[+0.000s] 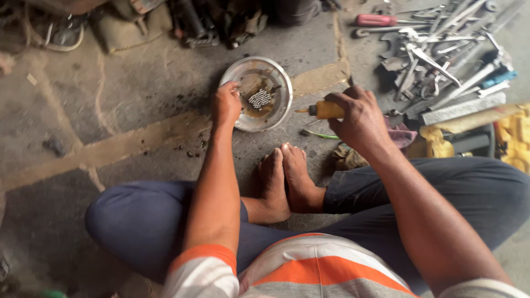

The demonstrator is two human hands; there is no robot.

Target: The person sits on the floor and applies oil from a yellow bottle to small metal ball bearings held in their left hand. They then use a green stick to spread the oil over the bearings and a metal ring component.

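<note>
A round metal bowl point(279, 77) lies on the stone floor in front of my crossed legs. It holds dirty oil and a cluster of small steel balls point(259, 99). My left hand point(225, 103) rests on the bowl's left rim, fingers pinched at the edge. My right hand point(358, 117) is closed around a yellow-handled screwdriver point(323, 110), whose tip end points left toward the bowl. My bare feet point(284, 179) sit just below the bowl.
A pile of wrenches and metal tools point(441, 55) with a red-handled screwdriver point(375, 20) lies at the upper right. Yellow rags point(513, 135) and a dark cloth point(402, 134) sit at the right. Bags and junk point(132, 22) line the top edge.
</note>
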